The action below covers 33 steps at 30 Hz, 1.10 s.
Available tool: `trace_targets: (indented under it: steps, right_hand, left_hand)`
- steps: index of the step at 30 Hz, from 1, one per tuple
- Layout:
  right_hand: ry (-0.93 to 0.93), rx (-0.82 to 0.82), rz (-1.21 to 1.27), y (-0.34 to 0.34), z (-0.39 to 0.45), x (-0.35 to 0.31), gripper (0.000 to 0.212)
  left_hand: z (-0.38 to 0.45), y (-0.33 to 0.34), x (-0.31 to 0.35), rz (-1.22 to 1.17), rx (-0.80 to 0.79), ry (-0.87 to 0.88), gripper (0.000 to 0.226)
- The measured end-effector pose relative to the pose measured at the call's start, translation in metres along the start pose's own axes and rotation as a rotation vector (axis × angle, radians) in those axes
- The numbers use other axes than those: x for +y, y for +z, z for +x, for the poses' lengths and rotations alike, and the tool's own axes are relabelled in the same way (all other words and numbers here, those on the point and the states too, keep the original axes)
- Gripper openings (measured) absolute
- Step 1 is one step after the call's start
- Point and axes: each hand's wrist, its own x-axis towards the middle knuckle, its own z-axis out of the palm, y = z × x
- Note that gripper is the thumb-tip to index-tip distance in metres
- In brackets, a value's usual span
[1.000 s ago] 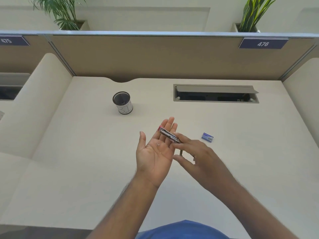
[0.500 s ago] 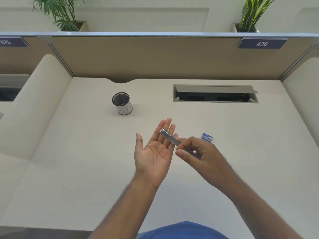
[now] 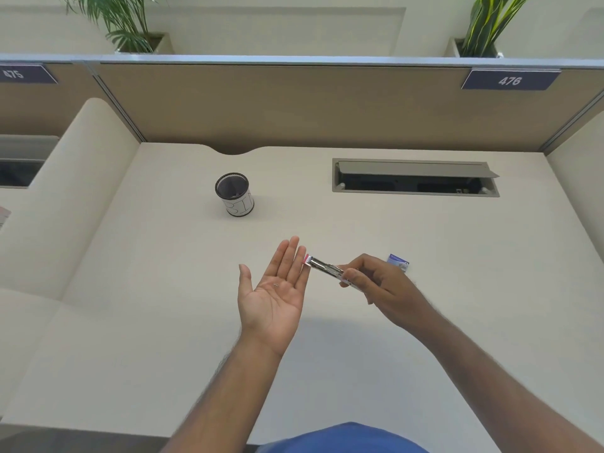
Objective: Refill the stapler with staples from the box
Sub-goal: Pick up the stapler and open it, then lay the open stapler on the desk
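Observation:
My right hand (image 3: 380, 282) grips the small silver stapler (image 3: 323, 267) by its rear end; its pink-tipped front points left and reaches the fingertips of my left hand. My left hand (image 3: 277, 289) is held palm up over the desk, fingers spread, with a tiny loose staple (image 3: 276, 284) lying on the palm. The small blue staple box (image 3: 398, 262) lies on the desk just behind my right hand, partly hidden by the knuckles.
A black mesh cup labelled BIN (image 3: 234, 194) stands at the back left of the beige desk (image 3: 163, 322). An open cable hatch (image 3: 415, 176) is sunk into the desk at the back right. Partition walls enclose the desk's back and sides.
My right hand has drawn the stapler to the right, off my left hand's fingers. My left hand stays palm up with the staple on it.

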Motion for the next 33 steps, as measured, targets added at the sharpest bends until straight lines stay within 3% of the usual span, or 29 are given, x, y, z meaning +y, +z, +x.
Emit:
trace_targets:
  steps: [6,17,33]
  right_hand:
    - [0.047,-0.055,-0.130,0.009,0.021,0.043,0.008]
    - [0.164,-0.114,-0.237,0.032,0.046,0.113,0.007]
    - [0.155,-0.183,-0.351,0.045,0.062,0.146,0.009]
  left_hand:
    - [0.013,-0.014,0.013,-0.004,0.033,0.035,0.082]
    - [0.046,-0.017,0.046,0.033,-0.023,0.106,0.084]
    - [0.168,0.033,0.171,0.142,0.015,0.364,0.097]
